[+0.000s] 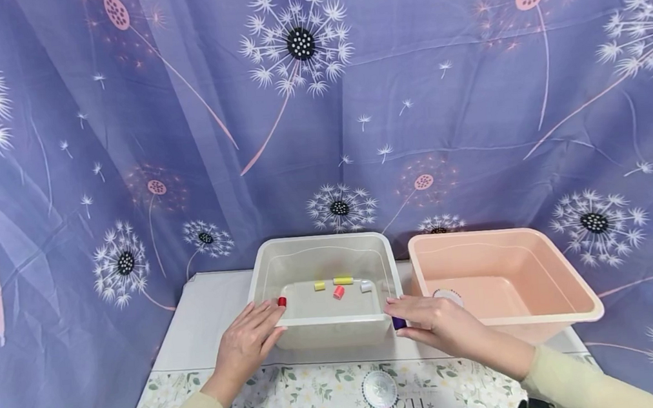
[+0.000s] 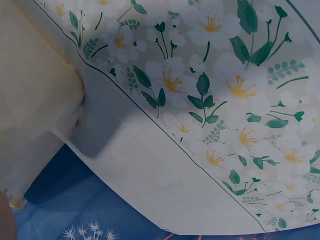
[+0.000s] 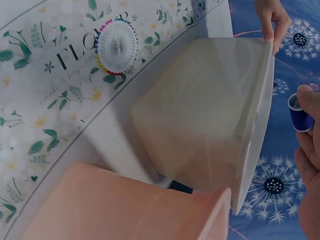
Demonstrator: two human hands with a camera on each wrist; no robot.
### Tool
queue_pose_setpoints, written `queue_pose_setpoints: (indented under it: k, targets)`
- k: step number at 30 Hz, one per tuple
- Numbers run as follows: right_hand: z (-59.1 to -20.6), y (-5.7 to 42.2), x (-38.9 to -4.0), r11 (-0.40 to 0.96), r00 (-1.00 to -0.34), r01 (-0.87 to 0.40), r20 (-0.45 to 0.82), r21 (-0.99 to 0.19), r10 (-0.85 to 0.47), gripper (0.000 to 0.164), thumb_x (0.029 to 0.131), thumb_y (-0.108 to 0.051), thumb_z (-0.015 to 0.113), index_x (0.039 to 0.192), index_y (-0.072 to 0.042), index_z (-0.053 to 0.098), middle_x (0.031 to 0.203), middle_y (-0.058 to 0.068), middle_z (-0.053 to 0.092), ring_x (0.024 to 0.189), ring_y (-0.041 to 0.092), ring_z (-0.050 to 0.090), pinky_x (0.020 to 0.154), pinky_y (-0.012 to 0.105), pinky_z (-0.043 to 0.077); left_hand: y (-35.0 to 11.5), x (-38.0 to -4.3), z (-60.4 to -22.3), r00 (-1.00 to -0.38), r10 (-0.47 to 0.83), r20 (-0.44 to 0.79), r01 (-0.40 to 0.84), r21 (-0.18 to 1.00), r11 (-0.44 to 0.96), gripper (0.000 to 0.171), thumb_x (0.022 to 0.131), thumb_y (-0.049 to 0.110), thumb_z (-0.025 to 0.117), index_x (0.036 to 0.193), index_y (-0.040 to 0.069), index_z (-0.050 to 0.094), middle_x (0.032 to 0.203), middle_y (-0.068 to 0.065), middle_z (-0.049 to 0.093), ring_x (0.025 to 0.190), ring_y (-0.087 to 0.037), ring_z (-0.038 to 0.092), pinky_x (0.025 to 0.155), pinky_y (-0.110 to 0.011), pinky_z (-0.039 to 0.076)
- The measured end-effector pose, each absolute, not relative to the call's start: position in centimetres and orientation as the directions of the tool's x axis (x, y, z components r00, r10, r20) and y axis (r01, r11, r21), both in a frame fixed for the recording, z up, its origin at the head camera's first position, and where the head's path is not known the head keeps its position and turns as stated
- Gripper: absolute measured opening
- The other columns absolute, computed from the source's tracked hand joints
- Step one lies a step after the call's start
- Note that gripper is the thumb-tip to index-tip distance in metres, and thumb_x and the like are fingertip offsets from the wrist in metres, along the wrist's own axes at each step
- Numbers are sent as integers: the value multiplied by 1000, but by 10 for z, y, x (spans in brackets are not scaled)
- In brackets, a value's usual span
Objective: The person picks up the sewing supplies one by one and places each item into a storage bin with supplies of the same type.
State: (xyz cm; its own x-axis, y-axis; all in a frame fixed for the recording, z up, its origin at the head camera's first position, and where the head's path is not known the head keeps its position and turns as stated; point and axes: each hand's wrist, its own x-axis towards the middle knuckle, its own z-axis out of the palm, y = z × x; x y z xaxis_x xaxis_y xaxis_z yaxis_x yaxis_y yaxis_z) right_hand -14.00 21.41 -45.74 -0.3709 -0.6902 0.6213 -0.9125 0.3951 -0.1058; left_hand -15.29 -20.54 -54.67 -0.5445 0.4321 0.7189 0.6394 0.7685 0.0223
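A whitish plastic basin (image 1: pixel 337 320) holds several small thread spools, among them a yellow spool (image 1: pixel 343 281), a pink spool (image 1: pixel 339 292) and a white spool (image 1: pixel 365 287). My left hand (image 1: pixel 242 341) grips its near left rim, fingers over the edge and thumb outside. Right at those fingertips is a red spool (image 1: pixel 282 302); whether they touch it is unclear. Between thumb and fingers, my right hand (image 1: pixel 444 323) pinches a dark purple-blue spool (image 3: pixel 301 119) by the basin's near right corner. The left wrist view shows mostly tabletop.
A peach basin (image 1: pixel 546 311) stands to the right, with a round white disc (image 1: pixel 447 296) partly hidden behind my right hand. On the floral mat (image 1: pixel 297 401) lies a pin wheel (image 1: pixel 380 390) with coloured heads. A purple dandelion curtain (image 1: pixel 387 95) hangs behind.
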Motion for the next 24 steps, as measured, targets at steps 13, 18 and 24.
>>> queue_pose_setpoints:
  k: [13, 18, 24]
  targets:
    - [-442, 210, -165, 449, -463, -879, 522, -164, -716, 42, 93, -23, 83, 128, 0, 76, 129, 16, 75, 113, 34, 76, 94, 46, 64, -204, -153, -545, -547, 436, 714, 642, 23, 767, 67, 114, 56, 35, 129, 8, 78, 124, -12, 78, 115, -33, 75, 105, -57, 57]
    - [-431, 206, -176, 449, -495, -867, 471, -216, -730, 47, 89, -15, 85, 132, -1, 74, 132, 19, 72, 117, 37, 74, 98, 48, 62, -204, -153, -545, -548, 436, 714, 643, 26, 766, 66, 114, 56, 35, 129, 7, 78, 124, -12, 78, 115, -33, 75, 105, -57, 57]
    - [-421, 203, -193, 430, -482, -876, 459, -220, -746, 45, 89, -10, 86, 132, 0, 74, 132, 20, 73, 118, 37, 73, 99, 49, 62, -204, -153, -545, -551, 435, 712, 639, 25, 768, 66, 114, 57, 36, 129, 8, 78, 124, -12, 78, 116, -33, 75, 105, -57, 57]
